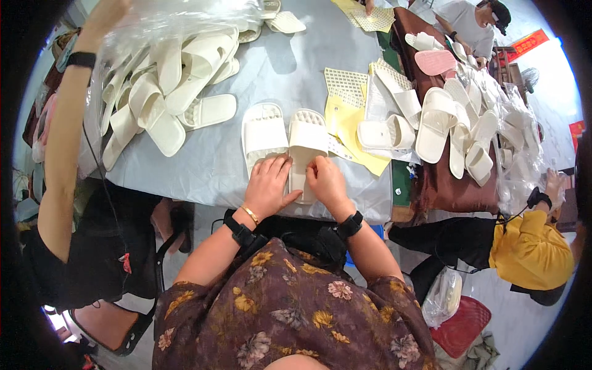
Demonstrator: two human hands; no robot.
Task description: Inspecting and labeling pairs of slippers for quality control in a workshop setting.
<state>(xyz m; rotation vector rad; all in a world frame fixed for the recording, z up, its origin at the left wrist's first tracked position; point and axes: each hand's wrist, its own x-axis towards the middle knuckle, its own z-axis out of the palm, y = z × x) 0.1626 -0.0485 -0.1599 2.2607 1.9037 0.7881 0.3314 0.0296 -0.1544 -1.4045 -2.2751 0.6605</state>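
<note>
Two off-white slippers lie side by side in front of me on the grey-covered table, their toes pointing away. My left hand rests on the heel end of the left slipper, fingers extended and thumb reaching toward the other one. Over the heel part of the right slipper, my right hand is closed, its fingertips pressed together near the sole's right edge. Whatever those fingertips may hold is too small to make out. Just right of the pair lie yellow sticker sheets, partly under another slipper.
A heap of off-white slippers fills the left side beneath clear plastic. More slippers, one of them pink, cover a brown cloth at right. A co-worker's arm reaches in from the left; others sit on the right.
</note>
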